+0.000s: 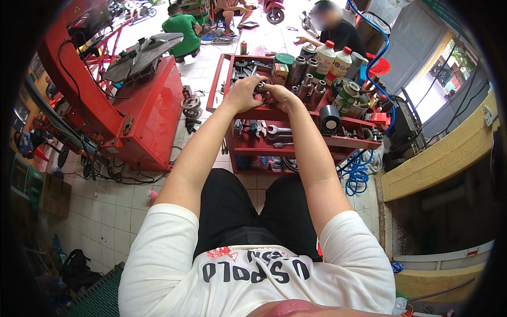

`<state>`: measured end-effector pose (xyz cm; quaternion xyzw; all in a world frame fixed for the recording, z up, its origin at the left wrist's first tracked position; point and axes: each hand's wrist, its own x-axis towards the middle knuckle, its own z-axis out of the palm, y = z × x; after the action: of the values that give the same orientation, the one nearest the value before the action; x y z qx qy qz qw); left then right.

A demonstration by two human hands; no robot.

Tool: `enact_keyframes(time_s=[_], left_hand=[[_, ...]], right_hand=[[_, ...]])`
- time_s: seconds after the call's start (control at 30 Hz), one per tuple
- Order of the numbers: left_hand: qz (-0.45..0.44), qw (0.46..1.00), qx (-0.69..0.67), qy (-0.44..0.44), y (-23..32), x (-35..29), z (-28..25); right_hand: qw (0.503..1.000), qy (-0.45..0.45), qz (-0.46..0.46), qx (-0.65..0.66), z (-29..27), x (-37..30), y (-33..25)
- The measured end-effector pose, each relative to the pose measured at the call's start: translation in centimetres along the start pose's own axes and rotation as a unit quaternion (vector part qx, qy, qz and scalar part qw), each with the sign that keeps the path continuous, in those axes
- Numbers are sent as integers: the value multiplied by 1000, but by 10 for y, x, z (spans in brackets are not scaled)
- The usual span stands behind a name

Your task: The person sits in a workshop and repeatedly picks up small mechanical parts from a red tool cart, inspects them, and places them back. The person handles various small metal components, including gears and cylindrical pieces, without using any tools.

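Note:
Both arms stretch forward over the top tray of a red tool cart (215,87). There, my left hand (244,95) and my right hand (281,97) come together around a small, round, dark metal part (260,88). Both hands are closed on it, and its exact kind is mostly hidden by fingers. Just beyond my left hand, metal tools (244,68) lie in the tray. Several steel sockets (299,67) stand upright right of my right hand. On the shelf below, open-ended spanners (278,130) lie side by side.
Bottles with red caps (325,55), cans (347,96) and a black cylinder (330,120) crowd the cart's right side. A red machine (140,113) stands left. Blue hose (357,177) coils at right. One person in green (180,31) crouches ahead; another in black (346,39) sits beyond the cart.

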<state>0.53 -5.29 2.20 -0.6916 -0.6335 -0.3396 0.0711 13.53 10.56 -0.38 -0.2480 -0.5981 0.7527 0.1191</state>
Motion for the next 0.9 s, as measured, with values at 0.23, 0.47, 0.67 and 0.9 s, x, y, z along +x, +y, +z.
enact_keyframes(time_s=[0.23,0.47,0.67,0.9], left_hand=[[-8,1000,-11,-6,3,0,-1],[7,1000,2,11,-5,-1,4],[-7,1000,-4,-5,1,-1,-1],[-2,1000,1,13,-10,0,8]], right_hand=[[1000,1,3,22,-1,-2,0],[1000,-9,3,-8,1,-1,-1],[1000,-1,-6,2,2,-2,0],[1000,-7,-6,15,-2,-1,0]])
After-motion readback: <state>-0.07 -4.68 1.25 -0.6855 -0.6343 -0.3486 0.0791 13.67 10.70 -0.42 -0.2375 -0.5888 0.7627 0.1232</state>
